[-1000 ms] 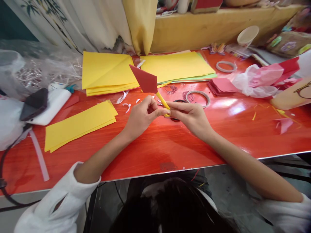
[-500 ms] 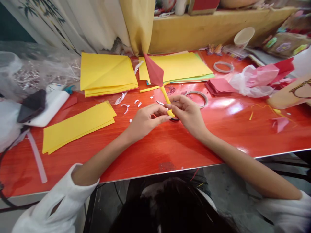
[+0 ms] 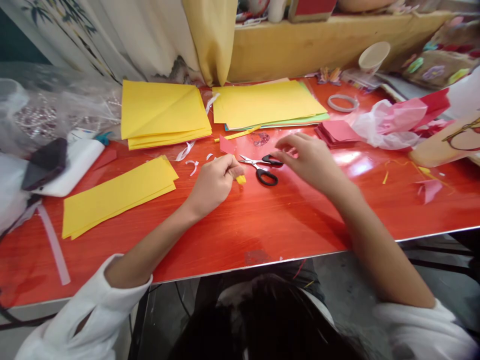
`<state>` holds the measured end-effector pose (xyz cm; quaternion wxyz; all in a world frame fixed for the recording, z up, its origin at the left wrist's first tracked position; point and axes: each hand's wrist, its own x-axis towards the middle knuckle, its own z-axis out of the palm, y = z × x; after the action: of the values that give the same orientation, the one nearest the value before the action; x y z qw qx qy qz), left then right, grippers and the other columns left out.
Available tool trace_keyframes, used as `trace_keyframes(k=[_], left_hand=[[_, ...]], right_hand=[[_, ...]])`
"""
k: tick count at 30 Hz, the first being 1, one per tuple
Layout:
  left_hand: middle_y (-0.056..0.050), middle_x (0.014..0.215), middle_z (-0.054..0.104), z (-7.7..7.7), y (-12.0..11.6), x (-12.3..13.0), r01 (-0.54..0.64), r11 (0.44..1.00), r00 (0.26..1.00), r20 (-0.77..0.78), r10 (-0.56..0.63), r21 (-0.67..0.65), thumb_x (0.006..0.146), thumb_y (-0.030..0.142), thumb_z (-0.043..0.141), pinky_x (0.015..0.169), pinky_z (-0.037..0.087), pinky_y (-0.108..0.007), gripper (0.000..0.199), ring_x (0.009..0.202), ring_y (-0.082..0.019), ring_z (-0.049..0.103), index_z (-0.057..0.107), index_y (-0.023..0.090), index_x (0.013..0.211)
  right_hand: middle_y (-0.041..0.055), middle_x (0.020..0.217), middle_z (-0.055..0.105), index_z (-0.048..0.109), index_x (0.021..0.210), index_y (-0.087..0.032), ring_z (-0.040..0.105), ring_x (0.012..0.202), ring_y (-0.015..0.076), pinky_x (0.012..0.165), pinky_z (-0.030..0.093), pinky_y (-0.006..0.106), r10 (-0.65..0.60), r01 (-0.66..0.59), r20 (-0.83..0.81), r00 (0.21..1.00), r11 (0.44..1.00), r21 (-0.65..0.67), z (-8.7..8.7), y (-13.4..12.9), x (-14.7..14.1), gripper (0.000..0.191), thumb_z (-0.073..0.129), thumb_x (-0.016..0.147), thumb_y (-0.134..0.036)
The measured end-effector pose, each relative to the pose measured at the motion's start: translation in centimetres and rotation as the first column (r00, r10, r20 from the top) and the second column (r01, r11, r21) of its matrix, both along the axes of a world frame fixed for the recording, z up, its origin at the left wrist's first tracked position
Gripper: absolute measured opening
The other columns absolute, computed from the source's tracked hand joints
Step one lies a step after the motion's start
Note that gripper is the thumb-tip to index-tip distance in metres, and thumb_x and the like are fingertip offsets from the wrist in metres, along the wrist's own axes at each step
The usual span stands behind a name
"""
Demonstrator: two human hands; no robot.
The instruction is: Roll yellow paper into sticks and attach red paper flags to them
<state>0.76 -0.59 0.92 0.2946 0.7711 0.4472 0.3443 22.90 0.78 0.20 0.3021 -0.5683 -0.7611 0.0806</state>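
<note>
My left hand [image 3: 213,182] is closed in a pinch on a yellow paper stem [image 3: 240,179], whose end sticks out past the thumb. Red paper [image 3: 226,145] shows just beyond the fingers; most of the stem is hidden by the hand. Black-handled scissors [image 3: 267,177] lie slightly open on the red table between both hands, blades pointing left. Over the scissors' upper handle hovers my right hand [image 3: 309,157], fingers apart and curved, fingertips at the handle's edge. Whether they touch it I cannot tell.
Yellow sheets [image 3: 165,112] and a second paper stack [image 3: 266,105] lie at the back. Cut yellow strips [image 3: 120,195] are at left, near a phone [image 3: 45,162]. A tape roll [image 3: 342,103], red squares [image 3: 337,133] and a cup [image 3: 374,56] stand or lie at right.
My right hand has let go of the yellow stem and moved right to the scissors. My left hand has tipped the stem and red paper lower. The scissors are now uncovered; the nearer tape roll is hidden.
</note>
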Motion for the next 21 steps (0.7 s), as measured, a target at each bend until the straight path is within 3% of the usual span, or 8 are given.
trace_keyframes(k=[2, 5, 8, 10, 12, 17, 21], left_hand=[[0.000, 0.067, 0.057, -0.4, 0.4, -0.2, 0.012, 0.994, 0.997, -0.083, -0.003, 0.108, 0.085, 0.016, 0.049, 0.061, 0.036, -0.024, 0.017, 0.063, -0.010, 0.049, 0.054, 0.017, 0.068], [-0.001, 0.070, 0.058, -1.1, 1.0, -0.4, 0.134, 0.984, 0.980, -0.165, -0.114, 0.116, 0.085, 0.016, 0.048, 0.065, 0.038, -0.023, 0.016, 0.067, -0.011, 0.051, 0.053, 0.015, 0.069], [-0.001, 0.072, 0.059, -1.6, 1.3, -0.6, 0.218, 0.975, 0.965, -0.160, -0.208, 0.043, 0.086, 0.019, 0.048, 0.065, 0.039, -0.022, 0.016, 0.067, -0.010, 0.053, 0.055, 0.015, 0.073], [0.000, 0.071, 0.060, -1.8, 1.5, -0.6, 0.229, 0.973, 0.962, -0.158, -0.225, 0.009, 0.086, 0.023, 0.050, 0.064, 0.038, -0.021, 0.013, 0.067, -0.010, 0.054, 0.056, 0.015, 0.077], [0.001, 0.071, 0.061, -1.8, 1.6, -0.7, 0.234, 0.972, 0.957, -0.166, -0.237, -0.038, 0.085, 0.027, 0.053, 0.063, 0.038, -0.021, 0.012, 0.065, -0.010, 0.054, 0.055, 0.016, 0.081], [0.001, 0.074, 0.062, -2.0, 1.4, -0.6, 0.261, 0.961, 0.933, -0.231, -0.276, -0.091, 0.085, 0.037, 0.054, 0.061, 0.038, -0.021, 0.020, 0.067, -0.010, 0.054, 0.057, 0.017, 0.081], [0.001, 0.081, 0.065, -1.2, 1.2, -0.5, 0.317, 0.947, 0.932, -0.165, -0.322, -0.059, 0.089, 0.038, 0.048, 0.069, 0.041, -0.021, 0.024, 0.073, -0.010, 0.058, 0.062, 0.019, 0.088]], right_hand=[[0.0069, 0.085, 0.063, 0.064, 0.080, -0.020, 0.057, 0.077, 0.0196, 0.066, 0.041, 0.034, -0.009, 0.023, 0.215, 0.977, 0.998, -0.060, 0.0, 1.1, 2.7, 0.018, 0.061, 0.078, -0.038], [0.0050, 0.082, 0.061, 0.061, 0.077, -0.019, 0.053, 0.064, 0.0146, 0.058, 0.039, 0.030, 0.056, -0.001, 0.327, 0.943, 0.986, -0.166, -0.7, 2.1, 5.1, 0.023, 0.061, 0.076, -0.043], [0.0057, 0.078, 0.062, 0.057, 0.073, -0.019, 0.053, 0.066, 0.0159, 0.063, 0.038, 0.032, -0.016, 0.041, 0.385, 0.923, 0.997, -0.058, -1.0, 2.2, 4.9, 0.020, 0.053, 0.083, -0.037], [0.0061, 0.075, 0.062, 0.057, 0.079, -0.019, 0.054, 0.067, 0.0176, 0.068, 0.038, 0.036, -0.174, 0.153, 0.295, 0.939, 0.984, 0.093, -0.7, 1.8, 3.7, 0.017, 0.047, 0.087, -0.031], [0.0055, 0.076, 0.063, 0.055, 0.089, -0.020, 0.055, 0.068, 0.0187, 0.070, 0.039, 0.037, -0.242, 0.225, 0.092, 0.966, 0.960, 0.169, -0.1, 1.3, 2.3, 0.014, 0.043, 0.088, -0.028], [0.0037, 0.077, 0.059, 0.050, 0.087, -0.023, 0.054, 0.073, 0.0183, 0.074, 0.039, 0.037, -0.083, 0.109, -0.110, 0.990, 0.961, 0.254, 0.6, -0.2, -0.6, 0.008, 0.042, 0.089, -0.025], [0.0015, 0.076, 0.053, 0.041, 0.082, -0.024, 0.052, 0.071, 0.0158, 0.069, 0.040, 0.033, 0.138, -0.100, -0.211, 0.968, 0.978, 0.182, 0.1, -0.9, -1.8, 0.009, 0.040, 0.090, -0.029]])
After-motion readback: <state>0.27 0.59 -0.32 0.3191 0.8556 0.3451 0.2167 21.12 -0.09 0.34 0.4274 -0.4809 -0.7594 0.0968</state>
